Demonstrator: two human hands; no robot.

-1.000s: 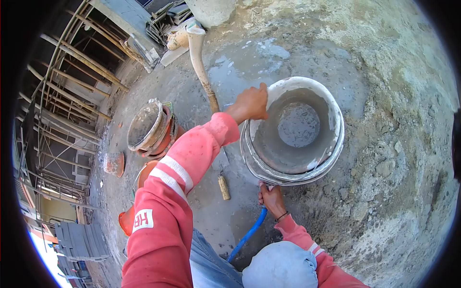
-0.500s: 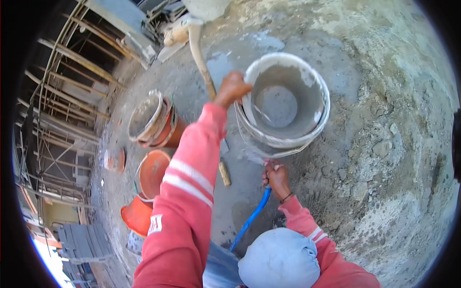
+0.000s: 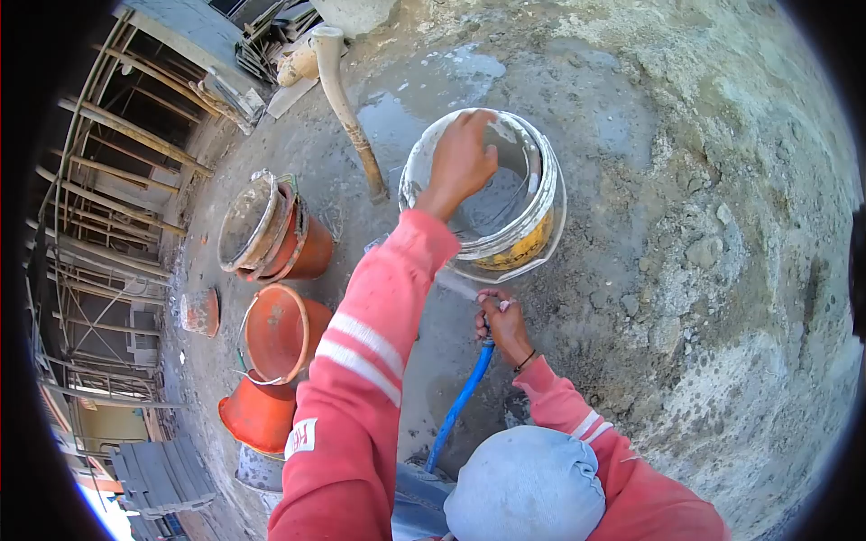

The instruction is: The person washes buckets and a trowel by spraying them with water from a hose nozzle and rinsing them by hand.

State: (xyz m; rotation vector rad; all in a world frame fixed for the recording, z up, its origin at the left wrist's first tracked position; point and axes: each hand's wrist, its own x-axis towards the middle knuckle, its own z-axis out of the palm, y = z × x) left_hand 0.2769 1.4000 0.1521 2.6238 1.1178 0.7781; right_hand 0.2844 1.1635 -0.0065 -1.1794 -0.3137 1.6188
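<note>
In the head view a large whitish, cement-stained bucket [image 3: 528, 236] with a yellow patch on its side stands on the wet ground, leaning slightly. My left hand [image 3: 462, 164] reaches over its mouth, fingers curled at the far rim; the fingertips are partly hidden. Grey residue coats the inner wall, and murky water seems to lie at the bottom. Below the bucket's near side, my right hand [image 3: 505, 326] is wrapped around the end of a blue hose [image 3: 462, 404]. A blurred spray of water leaves the hose end toward the bucket's lower left side.
To the left are stacked dirty buckets [image 3: 302, 248], an orange bucket [image 3: 281, 334] and another orange bucket [image 3: 257, 417] on its side. A wooden-handled tool [image 3: 347, 113] stands beyond. Rough, damp ground [image 3: 686, 298] spreads right. Wooden poles [image 3: 126, 126] line the far left.
The bucket has shifted left and been turned, so its yellow patch now shows. My left hand has moved from its left rim over its mouth. My right hand has shifted slightly left with the hose.
</note>
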